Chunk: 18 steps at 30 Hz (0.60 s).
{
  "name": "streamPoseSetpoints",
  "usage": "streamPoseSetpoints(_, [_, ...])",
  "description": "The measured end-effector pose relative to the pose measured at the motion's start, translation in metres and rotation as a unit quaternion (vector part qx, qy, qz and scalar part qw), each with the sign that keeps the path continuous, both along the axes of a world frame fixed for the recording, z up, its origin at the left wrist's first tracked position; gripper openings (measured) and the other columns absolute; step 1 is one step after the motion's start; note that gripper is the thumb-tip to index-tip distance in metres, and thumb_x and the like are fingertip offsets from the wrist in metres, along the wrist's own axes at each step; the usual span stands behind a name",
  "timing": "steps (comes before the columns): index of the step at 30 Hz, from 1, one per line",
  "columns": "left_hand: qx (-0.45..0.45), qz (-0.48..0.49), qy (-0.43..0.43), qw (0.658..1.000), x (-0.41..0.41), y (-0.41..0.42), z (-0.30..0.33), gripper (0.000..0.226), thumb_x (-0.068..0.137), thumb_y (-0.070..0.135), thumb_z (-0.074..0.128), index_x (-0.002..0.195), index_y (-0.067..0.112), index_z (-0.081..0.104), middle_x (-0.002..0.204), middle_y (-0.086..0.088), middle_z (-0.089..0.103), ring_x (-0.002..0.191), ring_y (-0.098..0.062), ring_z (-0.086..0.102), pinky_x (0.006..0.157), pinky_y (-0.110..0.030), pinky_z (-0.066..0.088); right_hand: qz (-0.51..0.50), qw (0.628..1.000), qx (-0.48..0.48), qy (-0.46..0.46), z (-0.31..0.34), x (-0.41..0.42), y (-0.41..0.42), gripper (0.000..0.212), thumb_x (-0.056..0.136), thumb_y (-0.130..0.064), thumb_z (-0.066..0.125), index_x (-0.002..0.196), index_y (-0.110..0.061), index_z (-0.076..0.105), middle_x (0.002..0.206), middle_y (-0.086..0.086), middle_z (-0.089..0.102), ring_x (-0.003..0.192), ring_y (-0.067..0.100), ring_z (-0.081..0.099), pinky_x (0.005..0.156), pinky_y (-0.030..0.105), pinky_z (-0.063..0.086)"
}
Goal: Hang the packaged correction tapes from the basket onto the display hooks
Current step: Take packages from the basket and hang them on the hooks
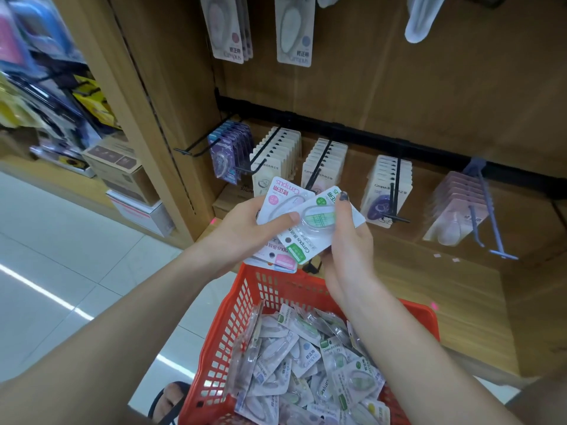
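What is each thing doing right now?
Left hand: grips pink packet.
Right hand: holds green packet.
Red basket: holds many loose packets.
Leftmost hook: front bare, purple packets behind.
Other hooks: hung with packets.

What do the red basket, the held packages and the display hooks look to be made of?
Red basket: moulded plastic, judging by its uniform colour and lattice walls. Green-labelled package, gripped by the left hand and the right hand: a printed card with a clear glossy blister, probably thin plastic. Display hooks: thin dark rods, likely coated metal wire, though the finish is unclear.
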<state>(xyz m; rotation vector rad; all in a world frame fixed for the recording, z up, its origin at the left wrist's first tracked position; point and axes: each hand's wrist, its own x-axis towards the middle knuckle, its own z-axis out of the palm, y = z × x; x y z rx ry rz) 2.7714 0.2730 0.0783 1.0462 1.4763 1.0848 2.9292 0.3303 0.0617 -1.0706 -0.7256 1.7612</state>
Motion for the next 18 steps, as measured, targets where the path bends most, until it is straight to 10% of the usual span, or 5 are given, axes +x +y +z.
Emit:
streamPoseSetpoints(13, [0.099, 0.166, -0.042, 0.98, -0.045, 0.001, 0.033, 0.002, 0.096, 0.034, 0.076, 0.095, 0.033, 0.075, 0.099, -0.004, 0.081, 0.084, -0.031, 0.08, 0.061, -0.053, 0.065, 0.297, 0.928, 0.18, -0.135, 0.054, -0.001, 0.053, 0.05, 0.086, 0.006, 0.073, 0.129, -0.016, 0.06, 0.114, 0.01, 0.079, 0.11, 0.035, 0.073, 0.086, 0.043, 0.059])
streamPoseSetpoints(18, [0.129, 0.216, 0.003, 0.968, -0.049, 0.004, 0.034, 0.013, 0.093, 0.039, 0.077, 0.103, 0.032, 0.072, 0.095, 0.006, 0.08, 0.081, -0.017, 0.08, 0.054, -0.033, 0.062, 0.345, 0.874, 0.239, -0.245, 0.075, -0.011, 0.063, 0.061, 0.081, 0.001, 0.083, 0.132, -0.02, 0.055, 0.113, 0.013, 0.077, 0.108, 0.033, 0.074, 0.086, 0.046, 0.058])
